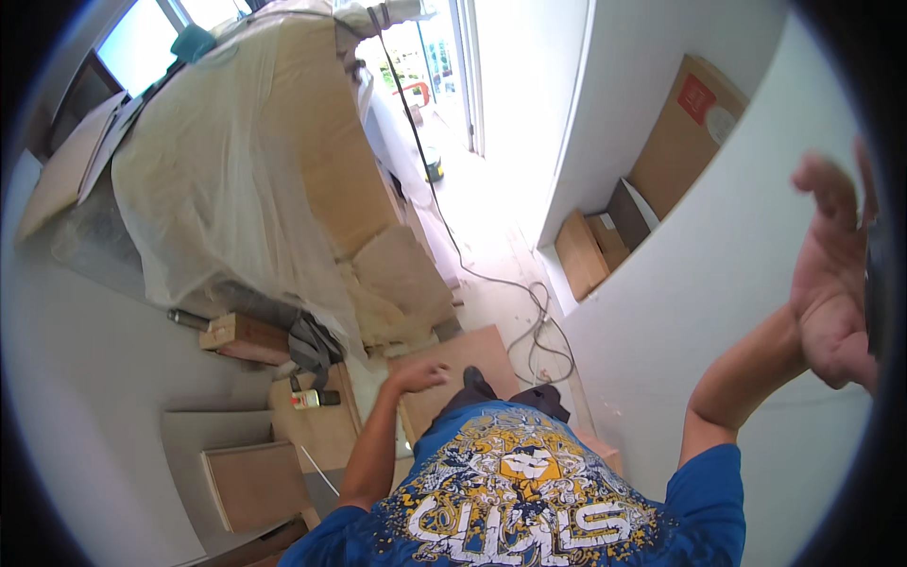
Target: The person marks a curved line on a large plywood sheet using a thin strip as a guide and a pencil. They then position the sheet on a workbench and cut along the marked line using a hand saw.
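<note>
My right hand (829,283) is raised at the far right, close to the camera and partly cut off by the picture's rim. Its bent fingers and thumb reach around a dark, straight-edged object (875,283), whose kind I cannot make out. Lower down, left of my body, my left hand (420,376) hangs with loosely bent fingers and nothing in it. Below that hand lies a tan board (482,348) on the floor.
A large pile under translucent plastic sheeting (203,161) fills the left. A dark cable (463,255) runs down to loops on the floor. Cardboard boxes (675,142) lean by the right wall. A yellow-and-black tool (315,399) lies on a board at lower left; a bright doorway stands ahead.
</note>
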`<move>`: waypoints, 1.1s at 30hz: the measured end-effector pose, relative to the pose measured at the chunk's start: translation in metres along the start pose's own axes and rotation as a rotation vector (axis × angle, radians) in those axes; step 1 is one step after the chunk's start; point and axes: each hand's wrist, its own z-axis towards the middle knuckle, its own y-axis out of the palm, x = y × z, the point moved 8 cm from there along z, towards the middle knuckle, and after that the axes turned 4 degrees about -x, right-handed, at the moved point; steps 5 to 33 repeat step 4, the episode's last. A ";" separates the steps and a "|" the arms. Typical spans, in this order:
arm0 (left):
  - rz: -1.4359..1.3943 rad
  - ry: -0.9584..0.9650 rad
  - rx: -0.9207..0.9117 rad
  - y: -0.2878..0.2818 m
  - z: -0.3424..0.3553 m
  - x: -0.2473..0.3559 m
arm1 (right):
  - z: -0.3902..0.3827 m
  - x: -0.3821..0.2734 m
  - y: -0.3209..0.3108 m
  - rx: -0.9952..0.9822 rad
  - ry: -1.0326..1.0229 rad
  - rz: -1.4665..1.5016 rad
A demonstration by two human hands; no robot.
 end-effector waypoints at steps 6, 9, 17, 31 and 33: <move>0.324 0.139 -0.007 -0.033 0.092 0.062 | -0.023 0.090 -0.006 -0.046 0.044 -0.053; 0.324 0.139 -0.007 -0.033 0.092 0.062 | -0.023 0.090 -0.006 -0.046 0.044 -0.053; 0.324 0.139 -0.007 -0.033 0.092 0.062 | -0.023 0.090 -0.006 -0.046 0.044 -0.053; 0.324 0.139 -0.007 -0.033 0.092 0.062 | -0.023 0.090 -0.006 -0.046 0.044 -0.053; 0.324 0.139 -0.007 -0.033 0.092 0.062 | -0.023 0.090 -0.006 -0.046 0.044 -0.053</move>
